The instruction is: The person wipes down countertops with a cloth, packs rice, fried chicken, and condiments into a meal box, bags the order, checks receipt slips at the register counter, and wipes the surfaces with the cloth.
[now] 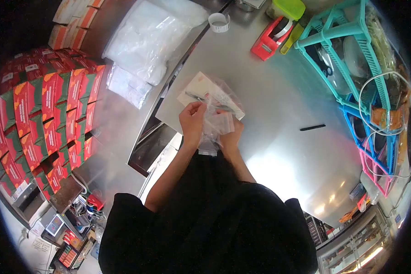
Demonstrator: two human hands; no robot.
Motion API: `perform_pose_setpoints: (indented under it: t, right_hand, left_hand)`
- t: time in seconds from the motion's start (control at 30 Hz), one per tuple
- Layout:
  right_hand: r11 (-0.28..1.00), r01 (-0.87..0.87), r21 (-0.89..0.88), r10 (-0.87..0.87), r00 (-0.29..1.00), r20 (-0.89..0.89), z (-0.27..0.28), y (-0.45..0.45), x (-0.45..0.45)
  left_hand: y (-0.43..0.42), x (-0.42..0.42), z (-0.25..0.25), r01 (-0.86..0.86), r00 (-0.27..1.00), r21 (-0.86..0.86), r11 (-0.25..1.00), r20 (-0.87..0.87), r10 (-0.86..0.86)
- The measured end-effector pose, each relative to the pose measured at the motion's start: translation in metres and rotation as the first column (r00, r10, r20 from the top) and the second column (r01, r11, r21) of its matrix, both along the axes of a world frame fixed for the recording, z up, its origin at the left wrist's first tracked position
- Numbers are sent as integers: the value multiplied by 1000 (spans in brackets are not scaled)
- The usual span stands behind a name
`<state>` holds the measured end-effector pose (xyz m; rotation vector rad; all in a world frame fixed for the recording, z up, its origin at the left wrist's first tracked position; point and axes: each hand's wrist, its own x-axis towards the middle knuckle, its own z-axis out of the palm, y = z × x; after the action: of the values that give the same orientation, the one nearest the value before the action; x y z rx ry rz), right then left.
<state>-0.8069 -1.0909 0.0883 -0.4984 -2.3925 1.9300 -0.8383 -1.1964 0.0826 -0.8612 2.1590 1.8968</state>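
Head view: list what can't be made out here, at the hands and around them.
All in the head view:
- Right hand: fingers partly covered by the clear plastic.
- Cream packet: lower part hidden by the hands and plastic.
- Red boxes: the small lettering is too small to read.
- Metal item: cut off by the picture's top edge.
- Teal basket: contents partly hidden by its bars.

This looks like a shop's packing area. Stacked red boxes (50, 118) rise well left of the left hand (192, 119), with a pile of plastic bags (141, 41) beyond it. A metal table (283, 105) spreads around the grip; past the right hand (233, 136) are a red tape dispenser (263, 47) and a teal rack (338, 33).
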Motion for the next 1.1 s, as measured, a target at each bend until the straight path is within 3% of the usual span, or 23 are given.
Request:
perform_pose_setpoints:
  t: [0.17, 0.37, 0.43, 0.47, 0.53, 0.63, 0.67, 0.77, 0.93, 1.1]
  right_hand:
    - [944, -254, 211, 266, 964, -28, -7, 9, -8]
    - [889, -420, 181, 430, 902, -22, -7, 26, -23]
    - [953, -287, 99, 279, 956, 87, -14, 21, -27]
    - [975, -214, 59, 203, 967, 152, -18, 17, -27]
    - [966, -212, 150, 202, 976, 78, 5, 16, -41]
    - [960, -162, 227, 180, 982, -61, 5, 10, -49]
    - [961, -137, 242, 168, 980, -112, 0, 6, -51]
    - [998, -61, 28, 63, 995, -73, -4, -9, -55]
    - [990, -128, 67, 137, 977, -165, -10, -11, -57]
    - [982, -174, 71, 183, 971, -153, -11, -9, -57]
  left_hand:
    - [-9, -12, 10, 143, 989, -87, 986, 56, -138]
    - [-14, -26, 17, 254, 965, -95, 963, 85, -246]
    - [-13, -26, 19, 300, 953, -194, 934, 96, -286]
    - [-11, -25, 18, 283, 957, -267, 921, 15, -290]
    - [-6, -24, 15, 231, 938, -406, 884, -147, -313]
    - [-6, -26, 13, 195, 926, -491, 849, -194, -324]
    - [-7, -29, 13, 195, 932, -471, 860, -183, -312]
    - [-12, -33, 12, 201, 935, -442, 874, -180, -306]
    - [-15, -35, 8, 195, 922, -400, 896, -237, -306]
    - [-16, -36, 10, 221, 930, -418, 881, -182, -319]
